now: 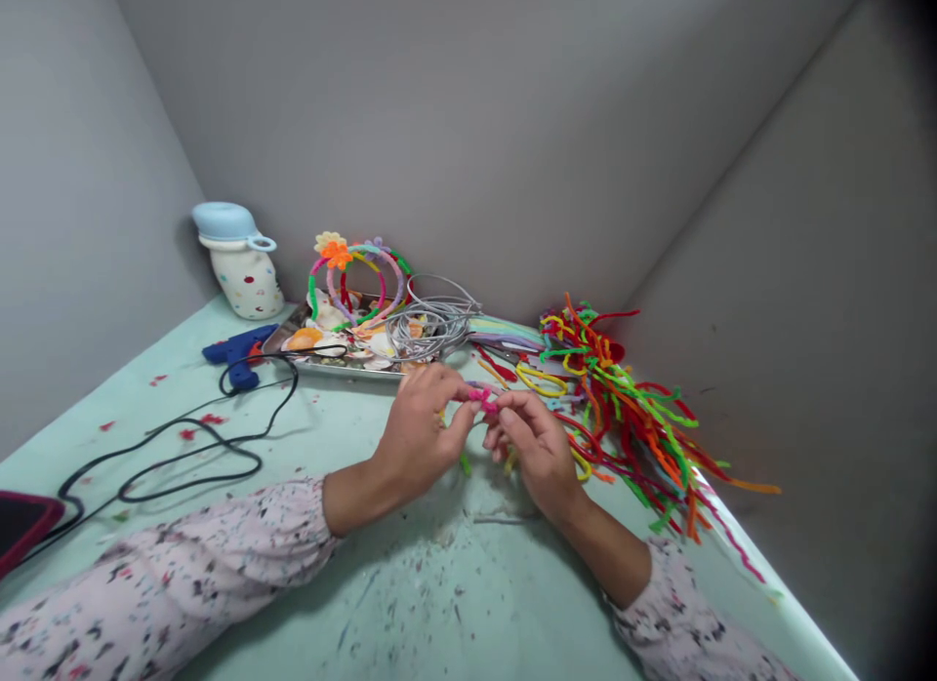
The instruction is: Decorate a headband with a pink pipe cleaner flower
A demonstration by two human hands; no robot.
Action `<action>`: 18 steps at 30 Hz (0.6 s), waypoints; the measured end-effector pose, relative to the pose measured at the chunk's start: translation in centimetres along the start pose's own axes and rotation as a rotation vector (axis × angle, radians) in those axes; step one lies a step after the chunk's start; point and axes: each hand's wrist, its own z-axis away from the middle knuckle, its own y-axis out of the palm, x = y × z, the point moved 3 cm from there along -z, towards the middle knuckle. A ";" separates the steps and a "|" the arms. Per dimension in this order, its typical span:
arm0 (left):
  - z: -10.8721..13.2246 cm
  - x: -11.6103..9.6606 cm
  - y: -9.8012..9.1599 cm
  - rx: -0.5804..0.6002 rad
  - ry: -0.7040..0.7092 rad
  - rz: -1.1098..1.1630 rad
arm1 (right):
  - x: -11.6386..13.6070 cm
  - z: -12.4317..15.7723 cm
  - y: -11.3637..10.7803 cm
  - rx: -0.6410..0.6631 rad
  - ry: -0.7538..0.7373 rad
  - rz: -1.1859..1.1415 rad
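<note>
Between my two hands, over the middle of the table, is a small bright pink fuzzy pipe cleaner piece (483, 400), bent into a bunched shape. My left hand (428, 422) pinches it from the left with thumb and forefinger. From the right, my right hand (538, 447) pinches its other side, fingers curled. Bits of green and yellow pipe cleaner show just below and behind my fingers; whether they join the pink piece I cannot tell. A thin grey strand (505, 520) lies on the table below my right hand.
Behind my hands stands a metal tray (351, 371) with scraps, pipe-cleaner rings (358, 281) and coiled grey wire (431, 325). Left are a blue glue gun (238, 354), its black cord (212, 447), a bottle (245, 271) and a red-edged device (29, 525). A colourful pipe cleaner heap (622, 398) lies right.
</note>
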 end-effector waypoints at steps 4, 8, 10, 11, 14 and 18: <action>0.0 0.6 0.5 0.056 -0.090 0.101 | -0.1 -0.1 -0.1 -0.063 -0.001 0.068; 0.4 0.9 1.2 0.123 -0.148 0.209 | -0.6 0.0 -0.2 -0.061 0.014 0.117; 0.6 1.2 1.6 0.158 -0.175 0.249 | -0.9 0.1 -0.2 -0.063 0.007 0.137; 0.6 1.4 1.8 0.177 -0.188 0.270 | -1.0 0.2 -0.3 -0.064 0.004 0.145; 0.8 1.8 2.3 0.224 -0.231 0.332 | -1.4 0.2 -0.3 -0.053 0.019 0.151; 0.9 1.8 2.4 0.218 -0.220 0.298 | -1.6 0.0 -0.2 -0.036 0.073 0.080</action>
